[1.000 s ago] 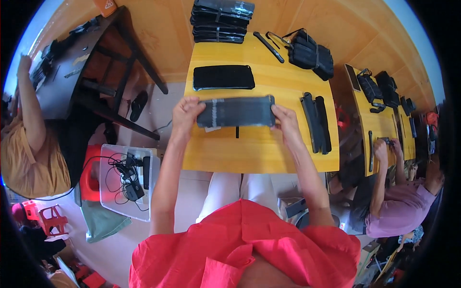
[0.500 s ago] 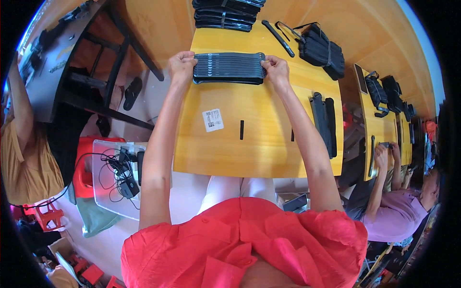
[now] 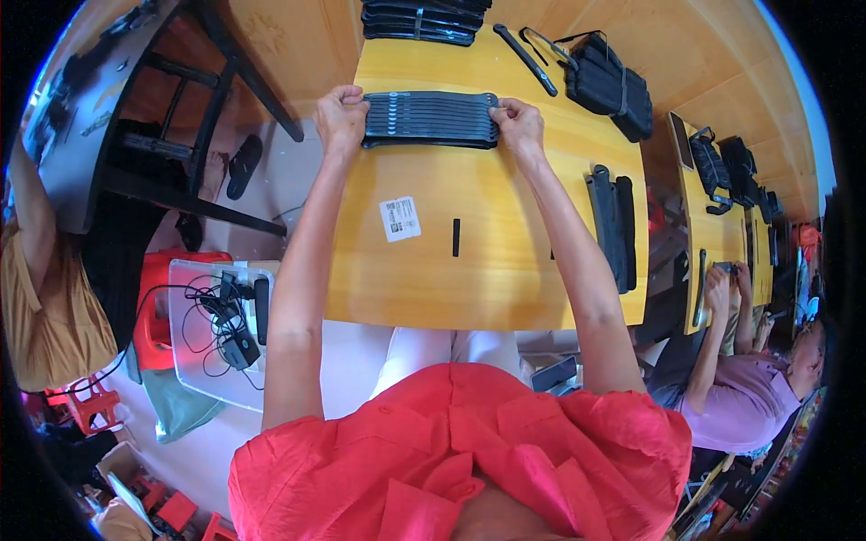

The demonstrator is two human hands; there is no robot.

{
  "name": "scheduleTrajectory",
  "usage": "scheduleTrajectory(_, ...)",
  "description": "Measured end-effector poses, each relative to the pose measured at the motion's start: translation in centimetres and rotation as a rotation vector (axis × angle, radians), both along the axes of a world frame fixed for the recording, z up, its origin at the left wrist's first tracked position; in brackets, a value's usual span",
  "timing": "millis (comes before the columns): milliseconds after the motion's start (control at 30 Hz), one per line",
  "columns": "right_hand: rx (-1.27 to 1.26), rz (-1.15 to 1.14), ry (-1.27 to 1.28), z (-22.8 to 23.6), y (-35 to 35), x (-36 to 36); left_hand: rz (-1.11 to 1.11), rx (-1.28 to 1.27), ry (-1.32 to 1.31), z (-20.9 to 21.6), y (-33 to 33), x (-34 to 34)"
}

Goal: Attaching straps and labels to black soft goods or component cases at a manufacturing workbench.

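Observation:
Toward the far part of the yellow table lies a neat stack of flat black straps (image 3: pixel 431 119), their long edges lined up side to side. My left hand (image 3: pixel 342 120) pinches the stack's left end, and my right hand (image 3: pixel 520 128) pinches its right end. Both arms reach straight out over the table. Nearer to me, a white printed label (image 3: pixel 400 219) and a short black strip (image 3: pixel 456 237) lie flat on the wood. Part of another small dark strip shows beside my right forearm.
The yellow table (image 3: pixel 505 288) also carries bundled black straps (image 3: pixel 424 20) at the back, a single strap (image 3: pixel 525 59), a tied black bundle (image 3: pixel 610 86) and dark straps (image 3: pixel 613 230) at right. A clear bin (image 3: pixel 194 361) holds cables. Co-workers sit on both sides.
My hands keep their grip on the stack's two ends. The view has shifted slightly, and the stack's strap edges look a little more fanned toward me.

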State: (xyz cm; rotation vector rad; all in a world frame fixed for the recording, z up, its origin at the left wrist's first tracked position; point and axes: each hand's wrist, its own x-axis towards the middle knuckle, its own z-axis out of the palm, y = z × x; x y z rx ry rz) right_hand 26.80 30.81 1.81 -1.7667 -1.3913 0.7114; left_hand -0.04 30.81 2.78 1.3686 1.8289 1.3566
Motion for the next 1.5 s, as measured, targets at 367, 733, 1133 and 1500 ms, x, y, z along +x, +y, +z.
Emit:
scheduleTrajectory(367,-0.012,-0.075,0.0,-0.1,-0.8,-0.7,0.007,-0.04,0.111,-1.0,-0.6,0.1)
scheduleTrajectory(733,0.121,-0.07,-0.231,2.3,-1.8,-0.3,0.033,0.03,0.264,1.1,-0.8,0.5)
scheduleTrajectory(1133,0.447,0.308,-0.762,0.2,-1.8,-2.9,-0.372,0.351,0.981,-0.9,-1.6,6.3)
scheduleTrajectory(1500,0.445,0.294,-0.717,-2.2,-2.2,-2.9,-0.405,0.275,1.011,-2.6,-2.1,6.3)
